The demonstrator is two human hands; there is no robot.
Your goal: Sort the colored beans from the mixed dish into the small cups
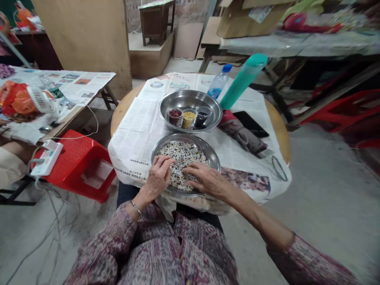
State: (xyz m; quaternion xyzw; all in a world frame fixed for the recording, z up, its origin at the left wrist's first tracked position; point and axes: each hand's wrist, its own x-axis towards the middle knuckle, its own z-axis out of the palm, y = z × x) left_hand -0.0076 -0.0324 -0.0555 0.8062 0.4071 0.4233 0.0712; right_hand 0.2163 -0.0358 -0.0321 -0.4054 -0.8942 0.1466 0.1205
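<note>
A steel basin (214, 157) on the table's near side holds a spread mix of white rice grains (181, 156) with dark, red and yellow beans among them. My left hand (158, 176) lies over the basin's left side, fingers bent and close together; whatever is inside them is hidden. From the right, my right hand (206, 178) reaches in with thumb and fingers apart, their tips on the grains. Just beyond, a second steel basin (190, 99) contains a cup of red beans (175, 116), a cup of yellow beans (189, 118) and a cup of black beans (202, 118).
Newspaper (133, 134) covers the round table. Behind the far basin stand a blue-capped bottle (219, 82) and a leaning teal cylinder (244, 81). A folded umbrella (245, 136) and a dark tablet-like slab (251, 124) lie right. A red stool (83, 162) with a power strip (46, 157) stands left.
</note>
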